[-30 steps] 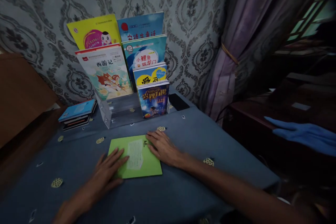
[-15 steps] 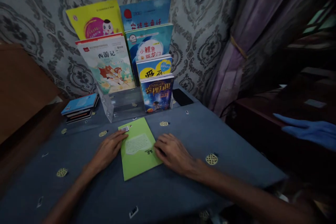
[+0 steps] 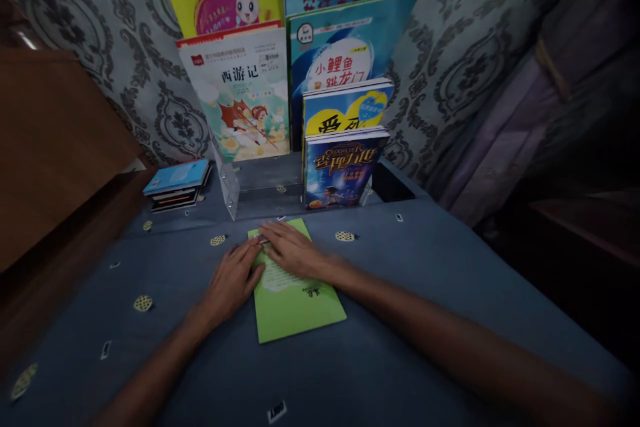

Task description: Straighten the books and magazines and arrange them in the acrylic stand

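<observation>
A thin green book [image 3: 300, 317] lies flat on the table, with printed text and a small dark picture on the side facing up. My left hand [image 3: 236, 279] rests at the book's left edge, fingers stretched towards its upper left corner and the thumb over the text. Lying across the upper part of the book is my right hand [image 3: 289, 250], its fingers extended and meeting my left fingertips beside a small white label [image 3: 261, 238]. Both hands are open, and the right one covers part of the label and text.
Behind the book stands a clear acrylic rack [image 3: 229, 190] with several upright books, among them a white-topped book [image 3: 240, 100] and a dark blue book [image 3: 343, 177]. A stack of books [image 3: 177, 183] sits at the left. A dark flat object [image 3: 393, 183] lies right of the rack.
My right hand has moved from the book's right edge up and left to its upper left part. My left hand stays at the left edge. The view has come closer and turned left.
</observation>
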{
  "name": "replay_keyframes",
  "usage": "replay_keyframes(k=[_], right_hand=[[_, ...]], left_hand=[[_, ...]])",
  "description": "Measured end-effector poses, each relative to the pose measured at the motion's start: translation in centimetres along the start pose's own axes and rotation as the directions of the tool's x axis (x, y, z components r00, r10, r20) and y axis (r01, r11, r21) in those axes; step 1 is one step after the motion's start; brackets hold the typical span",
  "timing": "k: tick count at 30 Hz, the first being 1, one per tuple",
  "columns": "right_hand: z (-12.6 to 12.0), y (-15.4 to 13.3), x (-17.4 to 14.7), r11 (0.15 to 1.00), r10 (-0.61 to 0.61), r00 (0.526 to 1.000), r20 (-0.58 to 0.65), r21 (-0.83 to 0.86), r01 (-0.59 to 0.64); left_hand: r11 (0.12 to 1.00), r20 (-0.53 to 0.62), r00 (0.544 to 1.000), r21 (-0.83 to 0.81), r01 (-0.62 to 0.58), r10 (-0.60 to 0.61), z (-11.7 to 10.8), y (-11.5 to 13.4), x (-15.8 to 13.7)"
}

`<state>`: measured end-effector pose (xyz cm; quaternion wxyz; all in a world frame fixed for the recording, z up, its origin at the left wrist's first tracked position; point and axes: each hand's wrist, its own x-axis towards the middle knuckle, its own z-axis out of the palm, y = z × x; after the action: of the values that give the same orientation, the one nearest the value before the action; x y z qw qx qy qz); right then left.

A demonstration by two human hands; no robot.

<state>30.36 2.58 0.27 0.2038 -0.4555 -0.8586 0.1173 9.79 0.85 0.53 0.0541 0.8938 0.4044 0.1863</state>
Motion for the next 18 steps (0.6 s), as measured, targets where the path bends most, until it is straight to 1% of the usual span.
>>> replay_keyframes(k=[2,5,7,10,15,18], right_hand=[[-0.8,1.6,-1.0,0.998,0.064,0.997,-0.032,-0.024,-0.065],[-1.6,3.6,-2.8,0.995,0.092,0.992,-0.092,-0.025,-0.095],[-1.8,4.3,-3.6,0.994,0.102,0.988,-0.115,-0.028,-0.106],[-2.1,4.1,-4.4,0.991,0.114,0.986,-0.119,-0.05,-0.12],[-2.6,2.6,-5.7,0.989,0.116,0.98,-0.16,-0.067,-0.128],[-2.7,1.7,-7.0,0.993,0.095,0.977,-0.191,-0.045,-0.105]], left_hand=[[1.0,0.017,1.0,0.009,0.002,-0.002,0.1,-0.1,-0.1],[1.0,0.037,0.999,0.024,0.002,-0.003,0.2,0.0,-0.2],[0.999,0.055,0.999,0.039,-0.002,0.0,0.2,0.1,-0.1],[0.998,0.09,0.996,0.065,-0.006,0.0,0.2,0.0,0.4],[0.997,0.117,0.993,0.08,-0.006,-0.003,-0.2,-0.5,1.9],[0.996,0.128,0.992,0.091,-0.01,-0.002,-0.4,-0.3,3.1]])
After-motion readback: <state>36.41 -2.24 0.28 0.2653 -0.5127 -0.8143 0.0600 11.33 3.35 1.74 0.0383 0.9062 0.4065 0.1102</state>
